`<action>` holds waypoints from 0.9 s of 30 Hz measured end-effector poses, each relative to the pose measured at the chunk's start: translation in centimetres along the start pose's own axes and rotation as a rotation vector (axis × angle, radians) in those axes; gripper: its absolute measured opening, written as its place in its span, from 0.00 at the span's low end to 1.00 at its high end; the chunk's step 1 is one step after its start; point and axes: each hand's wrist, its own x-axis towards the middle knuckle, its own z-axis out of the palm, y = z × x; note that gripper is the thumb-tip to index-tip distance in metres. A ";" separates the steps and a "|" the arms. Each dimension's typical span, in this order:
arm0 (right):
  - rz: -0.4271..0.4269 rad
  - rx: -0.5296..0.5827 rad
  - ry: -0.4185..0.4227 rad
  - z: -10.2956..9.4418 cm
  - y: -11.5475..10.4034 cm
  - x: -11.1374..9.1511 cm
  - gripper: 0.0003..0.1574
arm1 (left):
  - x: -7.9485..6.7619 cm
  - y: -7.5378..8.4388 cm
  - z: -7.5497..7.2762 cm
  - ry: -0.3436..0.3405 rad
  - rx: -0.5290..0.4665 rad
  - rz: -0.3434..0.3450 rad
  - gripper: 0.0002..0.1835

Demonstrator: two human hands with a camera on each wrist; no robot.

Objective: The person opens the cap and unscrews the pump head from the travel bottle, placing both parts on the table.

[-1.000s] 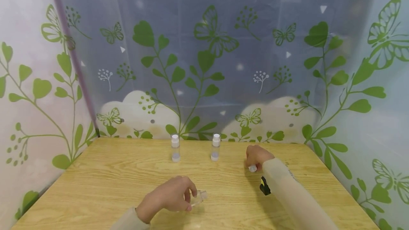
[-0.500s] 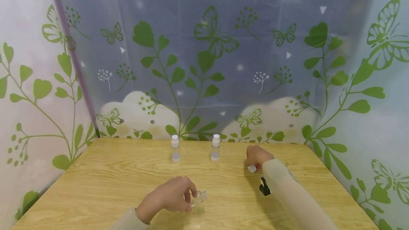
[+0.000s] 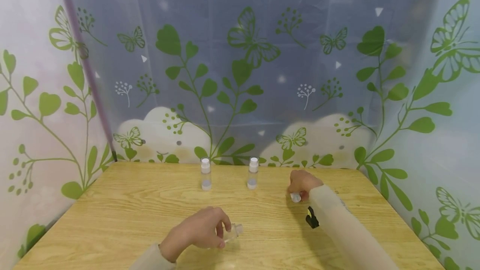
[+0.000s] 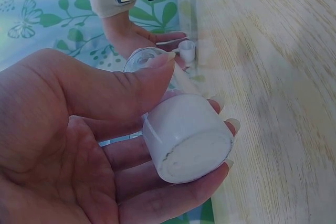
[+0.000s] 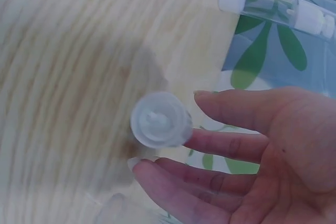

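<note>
My left hand (image 3: 204,227) grips a small clear bottle (image 3: 234,231) tilted over the table. In the left wrist view its white base (image 4: 189,140) faces the camera, between thumb and fingers. Farther right, my right hand (image 3: 304,182) is low over the table around a small white round cap (image 3: 296,197). The right wrist view shows the cap (image 5: 160,119) end-on, a small knob at its centre. The thumb is slightly apart from it; the index fingertip is hidden behind it.
Two clear bottles with white tops stand upright toward the back, one on the left (image 3: 206,174) and one on the right (image 3: 253,173). A clear piece (image 5: 118,211) lies near my right hand. Patterned curtains (image 3: 240,95) edge the wooden table (image 3: 150,195).
My right hand has shifted very slightly, and the white cap under it has tilted a little to the left. My left hand and its bottle stay still.
</note>
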 end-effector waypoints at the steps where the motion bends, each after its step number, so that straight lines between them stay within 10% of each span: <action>1: 0.005 -0.002 0.001 -0.1 0.0 0.0 0.06 | 0.0 0.0 0.0 0.000 0.000 -0.002 0.15; 27: -0.216 -0.096 -0.117 -2.9 -0.3 -6.9 0.04 | 1.0 -0.3 0.2 0.067 -0.067 0.047 0.15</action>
